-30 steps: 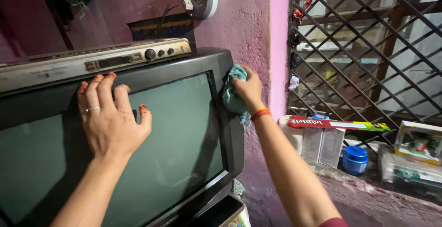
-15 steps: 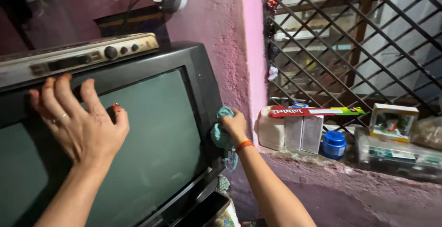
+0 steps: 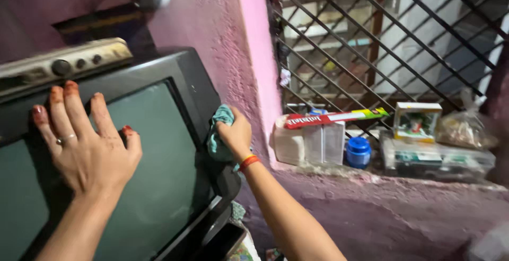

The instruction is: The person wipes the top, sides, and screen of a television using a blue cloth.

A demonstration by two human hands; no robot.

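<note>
Fingers of the left hand (image 3: 87, 152) are spread open and laid flat on the television (image 3: 159, 187), across the dark top frame and the upper part of the grey screen; a ring is worn on one finger. A pale, dusty set-top box (image 3: 63, 65) is seen lying on top of the television, just above the fingertips. Farther right, a teal cloth (image 3: 218, 134) is bunched in the closed right hand (image 3: 236, 134) and pressed against the television's right side, close to the pink wall (image 3: 212, 33). An orange thread is tied round that wrist. Right of the wall edge, a ledge (image 3: 413, 184) is set below a dark diagonal window grille (image 3: 371, 38). On the ledge, from left to right, are stood a white container (image 3: 287, 144), two pale cartons with a long red-and-green box (image 3: 334, 117) laid across them, a blue jar (image 3: 358, 152), a small picture box (image 3: 418, 121) on a clear case, and a plastic bag (image 3: 466, 128).
</note>
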